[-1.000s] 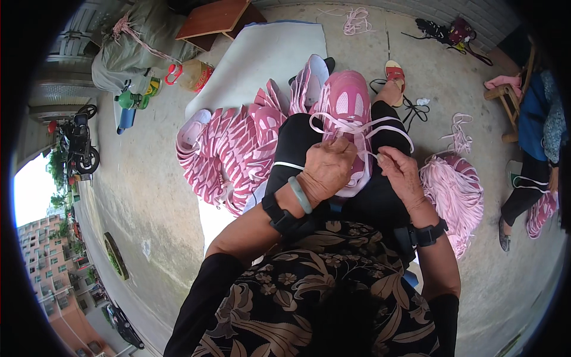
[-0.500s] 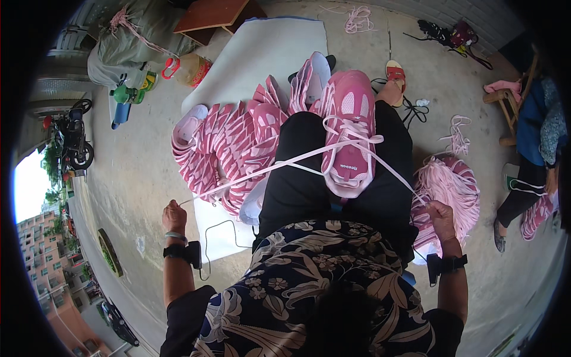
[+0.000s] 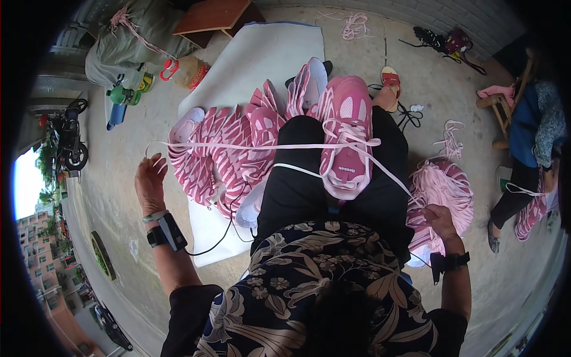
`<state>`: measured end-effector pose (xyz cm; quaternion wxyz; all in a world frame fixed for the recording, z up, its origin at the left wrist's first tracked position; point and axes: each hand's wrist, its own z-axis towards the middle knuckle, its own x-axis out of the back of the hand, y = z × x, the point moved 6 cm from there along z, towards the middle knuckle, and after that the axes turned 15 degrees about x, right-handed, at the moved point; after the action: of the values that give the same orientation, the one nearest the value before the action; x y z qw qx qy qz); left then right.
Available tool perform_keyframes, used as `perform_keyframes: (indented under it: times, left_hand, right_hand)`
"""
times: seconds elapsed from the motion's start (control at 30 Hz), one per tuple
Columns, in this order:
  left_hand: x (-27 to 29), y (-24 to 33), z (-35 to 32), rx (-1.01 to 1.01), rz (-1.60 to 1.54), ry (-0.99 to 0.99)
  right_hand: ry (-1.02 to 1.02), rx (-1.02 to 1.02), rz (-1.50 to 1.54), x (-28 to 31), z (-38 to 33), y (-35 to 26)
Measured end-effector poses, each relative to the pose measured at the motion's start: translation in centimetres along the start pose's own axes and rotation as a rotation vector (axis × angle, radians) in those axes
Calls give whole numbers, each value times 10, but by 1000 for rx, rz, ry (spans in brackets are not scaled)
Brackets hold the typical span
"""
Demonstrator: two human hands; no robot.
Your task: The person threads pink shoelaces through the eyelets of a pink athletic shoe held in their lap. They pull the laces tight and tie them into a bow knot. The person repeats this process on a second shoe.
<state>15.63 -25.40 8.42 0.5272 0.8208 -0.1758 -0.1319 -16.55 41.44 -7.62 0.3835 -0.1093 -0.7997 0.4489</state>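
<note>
A pink sneaker (image 3: 346,140) rests on my lap between my thighs, its toe pointing away from me. Its pale pink shoelace (image 3: 238,146) stretches from the tongue out to the left, where the end curls close to my left hand (image 3: 151,185). That hand is raised with fingers apart; whether the lace touches a fingertip is hard to tell. The other lace end runs down to the right into my right hand (image 3: 439,219), closed in a pinch on it. A white strand (image 3: 297,169) lies across my left thigh beside the shoe.
Rows of pink shoe uppers (image 3: 226,149) lie left of my legs on a white sheet (image 3: 267,53). A bundle of pink laces (image 3: 437,190) sits at right. Bottles (image 3: 189,71) and a brown wooden stool (image 3: 217,21) stand at far left. Another person (image 3: 529,137) works at far right.
My left hand has moved up and outward, its fingers spreading. The left lace has swung up to nearly level, its end now curled. My right hand keeps its pinch.
</note>
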Motion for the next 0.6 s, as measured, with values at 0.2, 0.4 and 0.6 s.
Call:
perform_keyframes:
  times: [0.2, 0.4, 0.6]
  left_hand:
    - [-197, -71, -22, -328, 708, -287]
    - [-347, -97, -73, -811, 871, -513]
    - [-361, -120, -62, 97, 532, -840]
  right_hand:
    - [272, 471, -55, -12, 76, -108]
    - [247, 775, -224, -46, 125, -195]
    - [329, 765, -46, -42, 132, -193]
